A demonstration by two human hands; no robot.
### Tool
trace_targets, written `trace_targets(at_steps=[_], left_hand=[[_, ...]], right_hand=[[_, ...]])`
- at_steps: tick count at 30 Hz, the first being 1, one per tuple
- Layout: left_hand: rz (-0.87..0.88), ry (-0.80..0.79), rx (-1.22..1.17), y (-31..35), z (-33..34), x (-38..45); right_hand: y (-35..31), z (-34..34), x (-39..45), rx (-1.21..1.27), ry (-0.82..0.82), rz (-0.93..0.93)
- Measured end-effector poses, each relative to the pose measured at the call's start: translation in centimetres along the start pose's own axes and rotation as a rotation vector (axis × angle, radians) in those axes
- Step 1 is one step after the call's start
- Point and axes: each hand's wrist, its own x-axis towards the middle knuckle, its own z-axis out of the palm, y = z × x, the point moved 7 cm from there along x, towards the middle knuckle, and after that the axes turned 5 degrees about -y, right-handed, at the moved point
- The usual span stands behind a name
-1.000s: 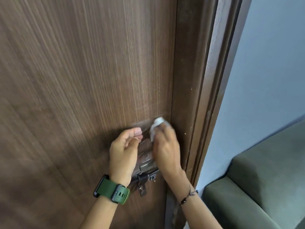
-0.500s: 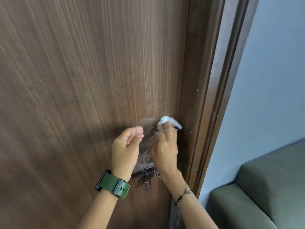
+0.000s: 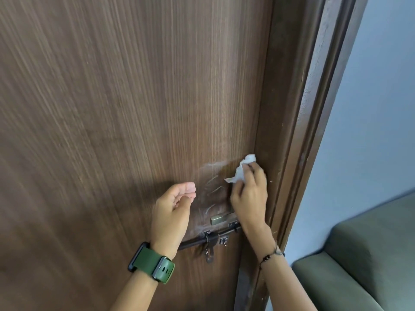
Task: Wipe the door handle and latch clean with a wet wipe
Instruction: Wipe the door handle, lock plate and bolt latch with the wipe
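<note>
Fingers [image 3: 251, 173] of the right hand [image 3: 249, 198] were curled around a crumpled white wet wipe [image 3: 241, 169], pinching it against the brown wooden door [image 3: 112, 131] close to its right edge, just above the handle. Part of the wipe stuck out above and to the left of the fingertips. Left hand [image 3: 171, 212] was near the door, loosely curled with nothing in it, fingers half bent and thumb tucked toward them; whether it touched the wood could not be told. Between the two hands, pale wet streaks [image 3: 213, 187] showed on the door. Brass door handle [image 3: 221, 218] sat just under the right hand, its right end hidden behind the palm. Dark sliding latch [image 3: 208, 240] sat below the handle, with a small hasp hanging down. Green watch [image 3: 152, 263] on left wrist, thin beaded bracelet [image 3: 269, 257] on right wrist. Door frame [image 3: 310, 131] to the right, then a pale blue wall [image 3: 377, 108] and a green sofa [image 3: 359, 265] at lower right.
</note>
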Motion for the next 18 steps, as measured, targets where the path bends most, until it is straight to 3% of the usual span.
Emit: trace_targets(at_steps=[5, 8, 9, 11, 13, 14, 18], left_hand=[[-0.009, -0.025, 0.011, -0.2, 0.6, 0.0], [-0.014, -0.048, 0.025, -0.4, 1.1, -0.2], [-0.019, -0.047, 0.027, -0.5, 1.1, -0.2], [-0.028, -0.044, 0.029, -0.6, 1.2, -0.2], [-0.028, -0.053, 0.039, -0.6, 1.4, -0.2], [-0.027, -0.059, 0.044, -0.5, 1.5, -0.2], [-0.020, -0.036, 0.036, -0.4, 0.7, -0.4]], right_hand=[[-3.4, 1.5, -2.2, -0.038, -0.137, -0.363], [0.3, -0.7, -0.1, -0.032, 0.007, -0.067], [-0.1, -0.8, 0.1, -0.026, 0.049, -0.049], [-3.5, 0.3, -0.5, -0.015, 0.034, -0.254], [-6.1, 2.1, -2.2, -0.018, -0.082, -0.494], [-5.8, 2.0, -2.2, -0.039, -0.108, -0.528], [-0.3, -1.1, 0.8, -0.065, 0.053, -0.169]])
